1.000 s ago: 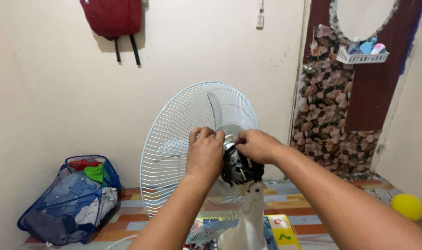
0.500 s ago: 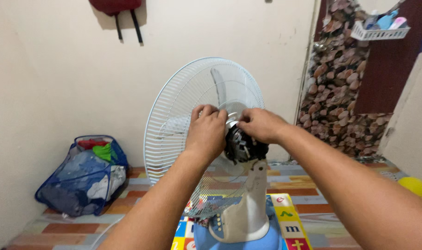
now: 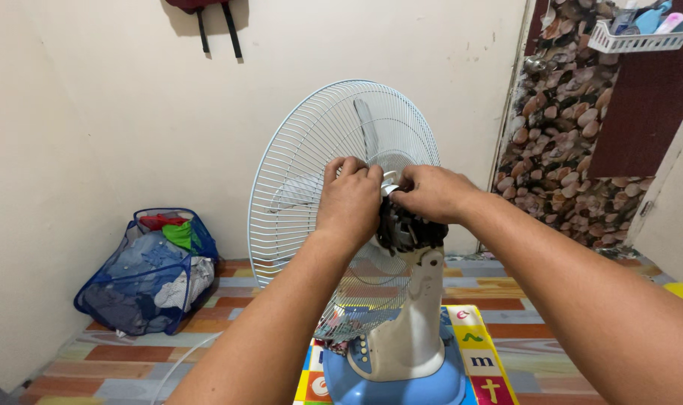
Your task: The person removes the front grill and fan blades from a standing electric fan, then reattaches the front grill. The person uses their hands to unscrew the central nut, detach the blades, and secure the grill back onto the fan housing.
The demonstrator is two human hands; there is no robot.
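Hands together at fan hub: your left hand (image 3: 350,201) and right hand (image 3: 430,193) pinch a small metal part (image 3: 390,182) behind the grille (image 3: 311,150). Slip risk: part drops, fan (image 3: 401,330) tips.

Fan hub (image 3: 390,187) hidden behind hands; bag (image 3: 199,6) cropped.

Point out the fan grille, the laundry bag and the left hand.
fan grille (image 3: 296,157), head view, bare wire on its left half
laundry bag (image 3: 143,274), head view, mesh front
left hand (image 3: 350,196), head view, back of the hand
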